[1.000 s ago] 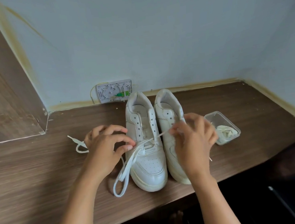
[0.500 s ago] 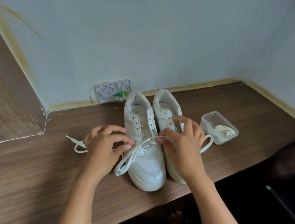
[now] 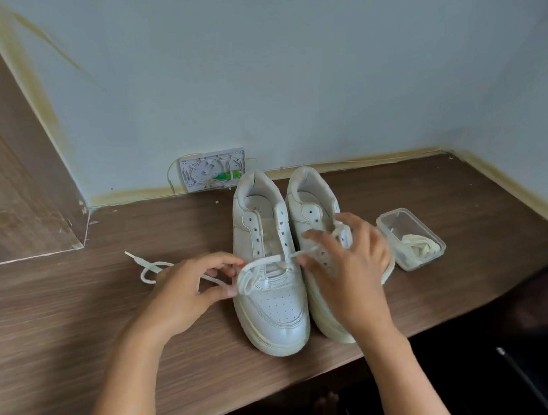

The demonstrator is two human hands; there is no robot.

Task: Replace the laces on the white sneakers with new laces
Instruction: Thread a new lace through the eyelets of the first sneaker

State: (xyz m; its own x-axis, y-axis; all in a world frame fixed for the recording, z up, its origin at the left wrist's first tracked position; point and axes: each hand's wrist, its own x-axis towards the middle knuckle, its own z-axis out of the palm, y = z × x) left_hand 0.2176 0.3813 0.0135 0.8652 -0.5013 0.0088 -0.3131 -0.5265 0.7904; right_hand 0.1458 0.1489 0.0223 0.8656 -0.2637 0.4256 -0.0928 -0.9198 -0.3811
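Right hand (image 3: 349, 267) has slid left, lace slack between shoes shorter than a second ago. Lace (image 3: 259, 263) runs through lowest eyelets of left sneaker (image 3: 271, 297), mid-bench near front edge; left hand (image 3: 186, 290) fingers pinch its looped part, tail trailing left. Right fingers pinch the other end over right sneaker (image 3: 313, 202). Box (image 3: 406, 225) with old laces (image 3: 419, 246) beside, toward right edge. Wall plate (image 3: 212, 170) behind.

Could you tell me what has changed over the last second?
The right hand moved left, feeding the white flat lace toward the left white sneaker's eyelets. The slack loop shortened. The left hand still pinches the lace; sneakers and clear plastic container stayed put.
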